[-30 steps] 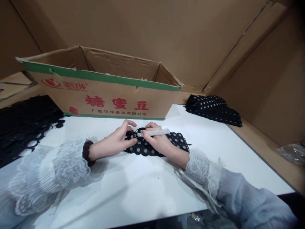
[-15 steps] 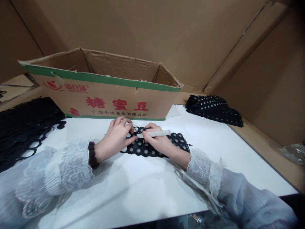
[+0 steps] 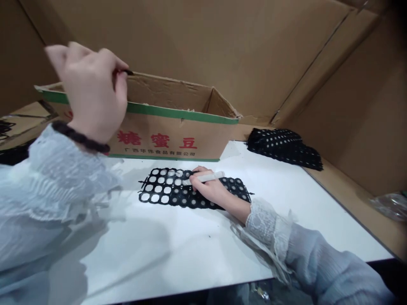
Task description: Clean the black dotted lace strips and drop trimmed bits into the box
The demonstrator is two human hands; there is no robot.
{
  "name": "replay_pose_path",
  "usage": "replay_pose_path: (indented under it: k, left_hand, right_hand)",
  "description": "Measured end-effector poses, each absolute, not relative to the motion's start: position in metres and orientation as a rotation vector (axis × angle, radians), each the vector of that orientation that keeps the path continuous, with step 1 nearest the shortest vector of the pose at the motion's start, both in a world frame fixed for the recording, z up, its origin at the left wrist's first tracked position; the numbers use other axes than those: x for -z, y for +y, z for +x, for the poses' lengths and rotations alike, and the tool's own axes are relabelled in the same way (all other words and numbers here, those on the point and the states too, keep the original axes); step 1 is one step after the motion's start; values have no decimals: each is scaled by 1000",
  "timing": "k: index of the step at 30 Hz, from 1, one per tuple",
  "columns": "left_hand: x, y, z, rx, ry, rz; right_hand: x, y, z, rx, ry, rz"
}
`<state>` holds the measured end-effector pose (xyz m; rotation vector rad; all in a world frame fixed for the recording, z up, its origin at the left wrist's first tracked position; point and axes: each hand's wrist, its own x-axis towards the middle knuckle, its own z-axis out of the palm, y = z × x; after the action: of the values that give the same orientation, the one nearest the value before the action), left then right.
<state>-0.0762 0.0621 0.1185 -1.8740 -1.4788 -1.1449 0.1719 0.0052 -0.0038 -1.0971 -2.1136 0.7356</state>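
Note:
A black sheet (image 3: pixel 182 200) with rows of round cells lies flat on the white tabletop (image 3: pixel 178 250). On its left side the cells are open holes; the cells further right carry pale-centred discs. My right hand (image 3: pixel 211 189) rests on the sheet, closed around a white pen-like tool (image 3: pixel 213 176) whose tip points left at the cells. High over the left part of the cardboard box (image 3: pixel 208 135), my left hand (image 3: pixel 95 93) is closed, with a small dark piece (image 3: pixel 128 72) pinched between thumb and finger. Motion blurs this hand slightly.
The open box stands at the table's back, its front wall printed in red. A folded dotted black sheet (image 3: pixel 282 147) lies at the back right. More black material (image 3: pixel 15 156) shows at far left, partly behind my sleeve. Clear plastic (image 3: pixel 391 205) lies far right.
My left hand has left the sheet and risen up and left over the box, carrying a small dark piece. The left cells it covered now show. My right hand stays in place.

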Motion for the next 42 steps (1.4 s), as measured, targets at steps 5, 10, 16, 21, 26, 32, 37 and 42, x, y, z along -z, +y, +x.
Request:
replay_pose_path:
  k: [5, 10, 16, 21, 26, 32, 37, 42]
  left_hand:
    - [-111, 66, -65, 970, -1537, -1900]
    - [-68, 24, -49, 901, -1262, -1972]
    - [-15, -5, -34, 707, -1398, -2636]
    - [-8, -10, -31, 612, -1722, -3039]
    - [-7, -6, -31, 588, -1886, -3172]
    - [-6, -4, -30, 655, -2040, -3206]
    - [-11, -5, -29, 684, -2210, -3216]
    - [-13, -8, -28, 765, -2360, -3195]
  right_hand:
    - [6, 7, 175, -783, -2138, -1046]
    - [3, 5, 175, -724, -2189, -1080]
    - [1, 4, 175, -701, -2207, -1081]
    - [2, 5, 175, -688, -2212, -1058]
    - [1, 2, 173, -710, -2191, -1072]
    - [-1, -2, 173, -804, -2142, -1068]
    - [-2, 0, 175, -911, -2083, -1052]
    - [-4, 0, 175, -973, -1997, -1084]
